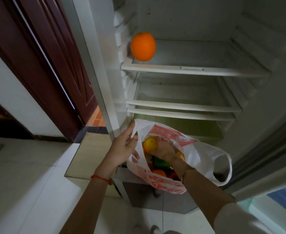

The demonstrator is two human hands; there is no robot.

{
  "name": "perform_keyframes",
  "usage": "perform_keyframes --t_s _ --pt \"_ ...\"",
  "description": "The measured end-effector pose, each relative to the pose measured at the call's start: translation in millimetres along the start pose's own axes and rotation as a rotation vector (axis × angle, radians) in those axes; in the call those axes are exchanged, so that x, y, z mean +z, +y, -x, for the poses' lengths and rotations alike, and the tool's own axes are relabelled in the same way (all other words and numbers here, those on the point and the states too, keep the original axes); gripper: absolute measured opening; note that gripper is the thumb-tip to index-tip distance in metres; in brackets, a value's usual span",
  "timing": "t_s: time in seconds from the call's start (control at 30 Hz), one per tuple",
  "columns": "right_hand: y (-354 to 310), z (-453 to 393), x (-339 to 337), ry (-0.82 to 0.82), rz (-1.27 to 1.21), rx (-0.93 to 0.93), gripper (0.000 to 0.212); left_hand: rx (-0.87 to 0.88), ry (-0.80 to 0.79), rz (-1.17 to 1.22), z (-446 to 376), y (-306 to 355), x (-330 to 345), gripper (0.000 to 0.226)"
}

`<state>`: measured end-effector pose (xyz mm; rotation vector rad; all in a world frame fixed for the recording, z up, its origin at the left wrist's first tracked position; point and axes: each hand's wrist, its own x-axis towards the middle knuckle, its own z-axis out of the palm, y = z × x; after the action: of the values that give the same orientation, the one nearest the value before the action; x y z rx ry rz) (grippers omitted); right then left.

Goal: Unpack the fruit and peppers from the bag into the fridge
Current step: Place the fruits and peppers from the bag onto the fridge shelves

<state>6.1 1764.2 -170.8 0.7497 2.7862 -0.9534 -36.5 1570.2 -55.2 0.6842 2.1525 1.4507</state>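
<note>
A white tiled floor is seen at the lower left, with a white wall above it and a dark red-brown door standing beside the wall. Past the door's lower edge, orange floor tiles are visible in the next room. A pale panel is seen low against the left side of the fridge.

The fridge is open. An orange is noted at the front left corner of the upper shelf, close to the left inner wall. Two further shelves are observed beneath it, one just above the other.

Below the shelves, a white plastic bag with red print is held open in front of the fridge. Its left rim is pinched by the left hand, which bears a red cord at the wrist. The right hand is inside the bag's mouth, fingers curled round a yellow fruit. A green pepper and a second orange fruit lie deeper in the bag, partly hidden by the right hand and forearm. The bag's right handle loop hangs free.

The fridge door is seen at the far right, and a blue patch at the lower right corner cannot be identified.
</note>
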Motion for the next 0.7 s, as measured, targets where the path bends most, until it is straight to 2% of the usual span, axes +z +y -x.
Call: perform_keyframes --t_s 0.1,0.17,0.27,0.47,0.7 --pt "-0.9 -10.2 12.0 -0.022 0.070 0.039 0.079 -0.001 0.001 0.006 0.6 -1.5 -0.8 0.060" --pt "-2.1 -13.3 17.3 0.001 0.091 0.057 0.074 0.006 0.005 0.012 -0.1 -2.0 -1.1 0.059" --pt "-0.3 -12.1 19.9 0.055 0.025 0.061 0.066 -0.004 0.007 0.010 -1.4 -1.0 -0.8 0.059" --pt "6.2 2.7 12.2 0.129 -0.190 0.075 0.084 -0.001 -0.013 -0.026 -5.5 1.5 4.3 0.061" --pt "7.0 30.8 -31.9 0.245 -0.384 -0.109 0.078 0.017 0.030 -0.026 -14.1 1.0 7.5 0.063"
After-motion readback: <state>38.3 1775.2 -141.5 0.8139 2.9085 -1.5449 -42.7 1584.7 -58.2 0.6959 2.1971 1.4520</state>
